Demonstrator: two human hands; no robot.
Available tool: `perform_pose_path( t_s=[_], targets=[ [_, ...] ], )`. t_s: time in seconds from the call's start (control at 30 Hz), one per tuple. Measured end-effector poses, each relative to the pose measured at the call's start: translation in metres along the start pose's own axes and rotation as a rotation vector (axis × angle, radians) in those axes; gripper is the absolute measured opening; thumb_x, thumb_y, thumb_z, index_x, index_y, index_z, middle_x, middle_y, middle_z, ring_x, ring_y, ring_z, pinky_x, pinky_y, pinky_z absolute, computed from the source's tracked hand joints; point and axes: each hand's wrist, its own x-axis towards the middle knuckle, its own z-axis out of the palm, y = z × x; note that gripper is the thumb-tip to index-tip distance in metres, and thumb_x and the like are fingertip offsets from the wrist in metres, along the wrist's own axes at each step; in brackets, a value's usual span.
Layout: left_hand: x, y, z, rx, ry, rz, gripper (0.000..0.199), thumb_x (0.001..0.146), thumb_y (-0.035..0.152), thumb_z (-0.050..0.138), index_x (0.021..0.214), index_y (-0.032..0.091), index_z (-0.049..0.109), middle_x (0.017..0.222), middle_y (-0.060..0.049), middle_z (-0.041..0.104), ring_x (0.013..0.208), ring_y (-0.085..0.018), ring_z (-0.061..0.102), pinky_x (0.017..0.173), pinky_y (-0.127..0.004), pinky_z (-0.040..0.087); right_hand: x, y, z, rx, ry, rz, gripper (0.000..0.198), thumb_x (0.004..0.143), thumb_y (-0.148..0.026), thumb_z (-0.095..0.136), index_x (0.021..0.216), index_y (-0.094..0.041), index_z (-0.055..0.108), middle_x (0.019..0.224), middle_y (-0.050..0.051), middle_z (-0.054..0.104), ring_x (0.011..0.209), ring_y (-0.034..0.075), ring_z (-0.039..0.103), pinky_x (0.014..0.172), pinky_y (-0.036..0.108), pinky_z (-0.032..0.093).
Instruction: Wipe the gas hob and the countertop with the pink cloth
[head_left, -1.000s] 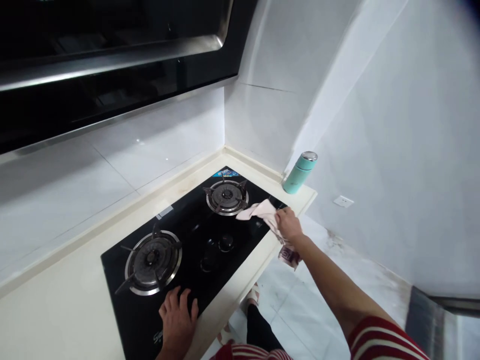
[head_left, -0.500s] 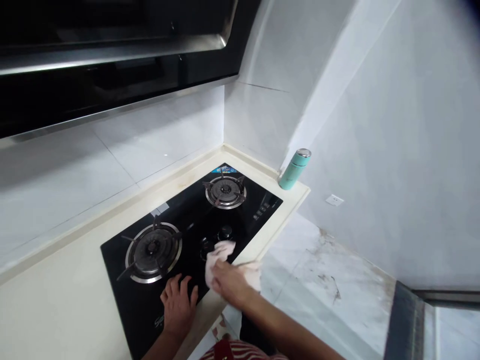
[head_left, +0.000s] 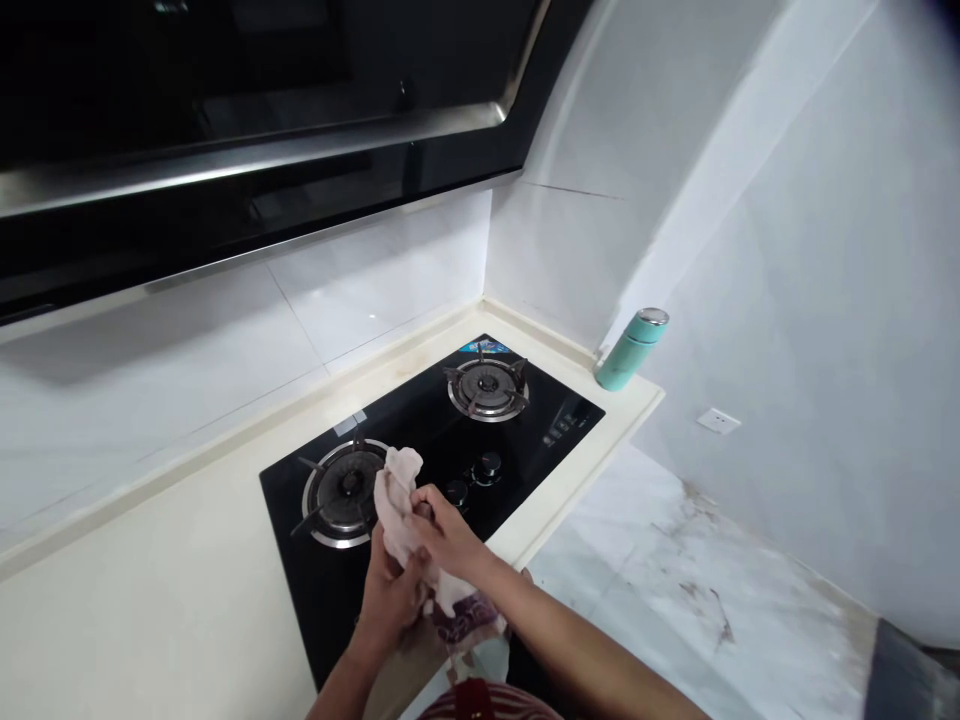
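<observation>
At the far left, a cream countertop (head_left: 150,560) surrounds your black glass gas hob (head_left: 319,580). The left burner (head_left: 349,490) carries prongs that project from its ring. Treat these as likely snag points for loose fabric.

Your left hand (head_left: 388,597) grasps the lower part of the pale pink cloth (head_left: 397,500), fingers and thumb curled into it. The cloth is bunched between your two hands, above the front part of the hob; its upper end overlaps the left burner's right edge in view. Contact with the burner cannot be confirmed.

Expect the cloth to be light, soft and limp, with no stiffness of its own. It should tolerate folding and squeezing without damage. Whether it is damp cannot be told. Take hold of the gathered middle, where the layers give thickness; a grip at one corner probably lets the rest trail.

Your right hand (head_left: 448,540) pinches the cloth's right side with bent fingers. The purple printed end (head_left: 469,617) hangs loose below; gather it in for better control.

Further right are the control knobs (head_left: 487,467), the right burner (head_left: 487,388) and a teal flask (head_left: 630,352) on the countertop.
</observation>
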Motion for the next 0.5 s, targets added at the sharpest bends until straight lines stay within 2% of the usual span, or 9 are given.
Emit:
perform_pose_path(
  t_s=[0.03, 0.1, 0.2, 0.27, 0.33, 0.4, 0.5],
  targets=[
    [0.004, -0.006, 0.001, 0.095, 0.018, 0.02, 0.057, 0.086, 0.046, 0.059, 0.137, 0.023, 0.045, 0.12, -0.011, 0.063, 0.11, -0.026, 0.062, 0.095, -0.044, 0.053, -0.001, 0.004, -0.01, -0.143, 0.035, -0.08, 0.012, 0.088, -0.031, 0.055, 0.098, -0.024, 0.058, 0.091, 0.0, 0.056, 0.085, 0.016, 0.052, 0.079, 0.031, 0.043],
    [0.008, -0.021, 0.001, 0.371, 0.108, 0.105, 0.043, 0.087, 0.039, 0.056, 0.125, 0.021, 0.055, 0.115, -0.012, 0.061, 0.111, -0.029, 0.06, 0.096, -0.051, 0.051, -0.003, 0.019, -0.043, -0.418, 0.199, -0.208, 0.015, 0.087, -0.027, 0.056, 0.1, -0.024, 0.064, 0.11, 0.006, 0.06, 0.105, 0.021, 0.053, 0.095, 0.039, 0.04],
    [0.002, -0.04, -0.002, 0.76, 0.196, 0.297, 0.037, 0.087, 0.031, 0.055, 0.121, 0.02, 0.06, 0.129, -0.016, 0.054, 0.124, -0.034, 0.051, 0.103, -0.058, 0.044, -0.006, 0.054, -0.118, -0.667, 0.482, -0.205, 0.017, 0.09, -0.029, 0.051, 0.095, -0.023, 0.066, 0.11, 0.009, 0.061, 0.107, 0.024, 0.054, 0.097, 0.044, 0.04],
    [-0.007, -0.047, -0.001, 0.905, 0.15, 0.42, 0.038, 0.089, 0.027, 0.054, 0.125, 0.019, 0.058, 0.14, -0.017, 0.049, 0.131, -0.034, 0.046, 0.107, -0.056, 0.041, -0.004, 0.08, -0.169, -0.82, 0.631, -0.1, 0.022, 0.089, -0.033, 0.049, 0.093, -0.02, 0.067, 0.109, 0.012, 0.061, 0.108, 0.027, 0.054, 0.097, 0.045, 0.042],
    [-0.013, -0.049, 0.006, 0.975, 0.066, 0.5, 0.043, 0.089, 0.023, 0.052, 0.132, 0.018, 0.054, 0.148, -0.017, 0.044, 0.137, -0.033, 0.042, 0.11, -0.052, 0.041, -0.001, 0.105, -0.207, -0.965, 0.698, 0.056, 0.031, 0.088, -0.037, 0.047, 0.1, -0.017, 0.067, 0.12, 0.017, 0.059, 0.113, 0.03, 0.052, 0.099, 0.048, 0.04],
    [-0.012, -0.051, 0.017, 1.016, -0.026, 0.533, 0.05, 0.088, 0.02, 0.052, 0.138, 0.018, 0.049, 0.153, -0.016, 0.041, 0.141, -0.032, 0.039, 0.111, -0.049, 0.042, 0.001, 0.126, -0.227, -1.062, 0.686, 0.187, 0.04, 0.088, -0.039, 0.044, 0.11, -0.014, 0.066, 0.129, 0.02, 0.055, 0.12, 0.032, 0.049, 0.102, 0.049, 0.038],
    [0.005, -0.05, 0.037, 1.054, -0.115, 0.496, 0.059, 0.083, 0.013, 0.051, 0.141, 0.019, 0.046, 0.158, -0.013, 0.037, 0.144, -0.031, 0.036, 0.114, -0.049, 0.04, 0.0, 0.15, -0.228, -1.154, 0.653, 0.285, 0.05, 0.093, -0.04, 0.036, 0.128, -0.011, 0.057, 0.14, 0.02, 0.048, 0.132, 0.032, 0.041, 0.11, 0.05, 0.03]
  ],
)
